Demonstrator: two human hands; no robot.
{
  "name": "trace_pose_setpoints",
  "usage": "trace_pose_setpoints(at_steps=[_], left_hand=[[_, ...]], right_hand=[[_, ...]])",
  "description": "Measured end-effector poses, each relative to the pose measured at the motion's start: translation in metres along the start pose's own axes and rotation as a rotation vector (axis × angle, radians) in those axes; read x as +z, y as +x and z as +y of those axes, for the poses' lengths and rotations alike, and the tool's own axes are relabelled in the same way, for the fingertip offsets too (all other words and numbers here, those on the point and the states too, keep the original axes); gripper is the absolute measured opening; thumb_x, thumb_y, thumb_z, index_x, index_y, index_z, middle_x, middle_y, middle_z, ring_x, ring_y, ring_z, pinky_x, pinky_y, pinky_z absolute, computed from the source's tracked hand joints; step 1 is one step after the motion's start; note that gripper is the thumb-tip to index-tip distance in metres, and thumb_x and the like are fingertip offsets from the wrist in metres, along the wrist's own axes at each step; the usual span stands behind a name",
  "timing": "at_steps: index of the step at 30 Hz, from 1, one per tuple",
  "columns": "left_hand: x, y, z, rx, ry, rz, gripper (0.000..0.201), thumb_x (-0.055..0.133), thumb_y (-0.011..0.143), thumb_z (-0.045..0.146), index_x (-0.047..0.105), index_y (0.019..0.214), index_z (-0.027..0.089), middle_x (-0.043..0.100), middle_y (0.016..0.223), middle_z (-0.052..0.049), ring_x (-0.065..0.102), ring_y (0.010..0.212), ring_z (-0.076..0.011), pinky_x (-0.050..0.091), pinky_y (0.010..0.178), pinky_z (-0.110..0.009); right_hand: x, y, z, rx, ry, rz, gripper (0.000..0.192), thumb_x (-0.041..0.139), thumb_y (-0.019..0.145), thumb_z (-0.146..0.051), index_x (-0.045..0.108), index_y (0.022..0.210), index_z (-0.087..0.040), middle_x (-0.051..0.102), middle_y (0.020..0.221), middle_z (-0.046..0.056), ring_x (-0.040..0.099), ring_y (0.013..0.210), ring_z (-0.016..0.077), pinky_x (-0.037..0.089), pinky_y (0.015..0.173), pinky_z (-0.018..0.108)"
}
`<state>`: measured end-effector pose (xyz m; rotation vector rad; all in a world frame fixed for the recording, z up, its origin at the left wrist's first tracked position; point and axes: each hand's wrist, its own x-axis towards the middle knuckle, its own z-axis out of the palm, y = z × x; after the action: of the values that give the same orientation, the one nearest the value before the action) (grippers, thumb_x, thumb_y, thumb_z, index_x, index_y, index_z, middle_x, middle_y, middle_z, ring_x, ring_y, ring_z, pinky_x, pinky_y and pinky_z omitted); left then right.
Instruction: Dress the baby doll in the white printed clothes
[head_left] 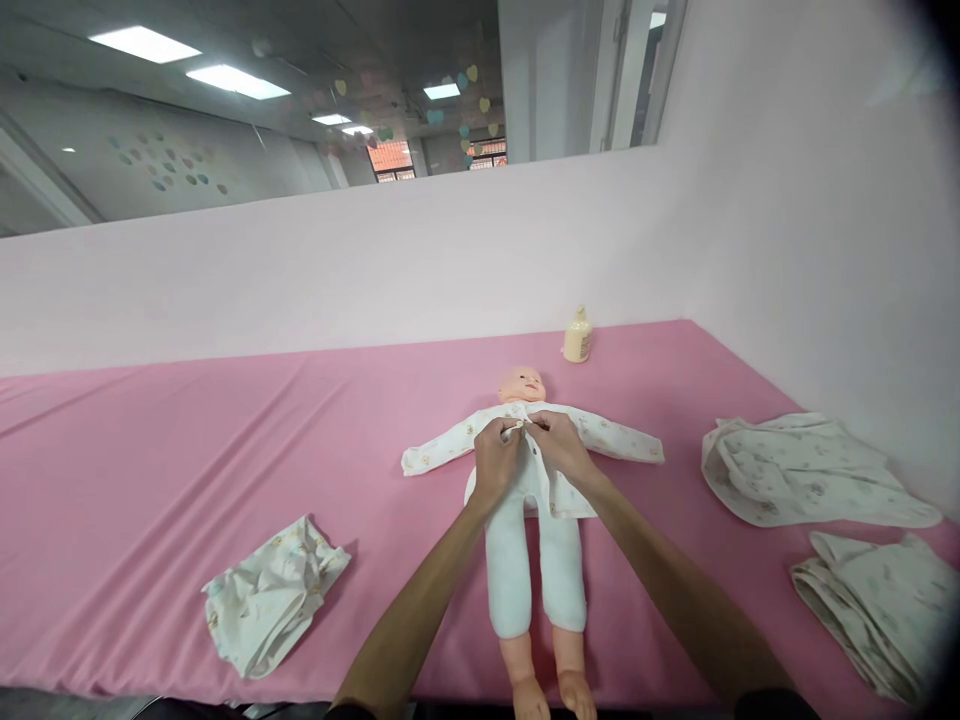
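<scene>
From the head camera, a baby doll [534, 500] lies on its back on the pink counter [187, 450], head at the far side and feet near. The left hand [496, 462] and right hand [559, 445] meet on its chest, fingers pinched closed on the front edges of its white top [551, 490]. A cream bottle [577, 337] stands farther back, and folded cloths [802, 470] lie right.
</scene>
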<state>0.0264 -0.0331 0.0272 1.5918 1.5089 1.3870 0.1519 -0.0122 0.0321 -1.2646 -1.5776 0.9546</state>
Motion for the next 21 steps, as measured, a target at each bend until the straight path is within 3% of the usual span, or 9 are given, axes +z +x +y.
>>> trace_pose_setpoints(at_steps=[10,15,21], left_hand=[[0.005,0.005,-0.004,-0.098,-0.145,0.076,0.020,0.056,0.082,0.024,0.074,0.087,0.017,0.074,0.091,-0.003,0.066,0.090,-0.0185,0.048,0.083,-0.029],[0.009,0.005,-0.002,-0.036,-0.107,0.119,0.019,0.055,0.081,0.022,0.074,0.083,0.018,0.074,0.086,-0.001,0.065,0.084,-0.0173,0.047,0.078,-0.027],[0.012,0.002,-0.003,-0.013,-0.048,0.104,0.023,0.052,0.082,0.022,0.074,0.084,0.020,0.074,0.085,-0.001,0.065,0.079,-0.0172,0.047,0.073,-0.027]], right_hand=[[0.000,-0.002,-0.004,0.010,0.040,-0.024,0.019,0.050,0.079,-0.030,0.062,0.071,-0.019,0.058,0.065,-0.002,0.051,0.059,0.0127,0.037,0.057,0.025],[0.001,-0.005,-0.006,0.010,0.063,-0.024,0.021,0.049,0.081,-0.032,0.065,0.074,-0.019,0.058,0.066,-0.002,0.051,0.060,0.0136,0.038,0.058,0.026],[0.003,-0.005,-0.003,-0.059,0.097,-0.021,0.025,0.048,0.083,-0.032,0.069,0.079,-0.019,0.065,0.075,0.001,0.057,0.075,0.0164,0.043,0.071,0.027]])
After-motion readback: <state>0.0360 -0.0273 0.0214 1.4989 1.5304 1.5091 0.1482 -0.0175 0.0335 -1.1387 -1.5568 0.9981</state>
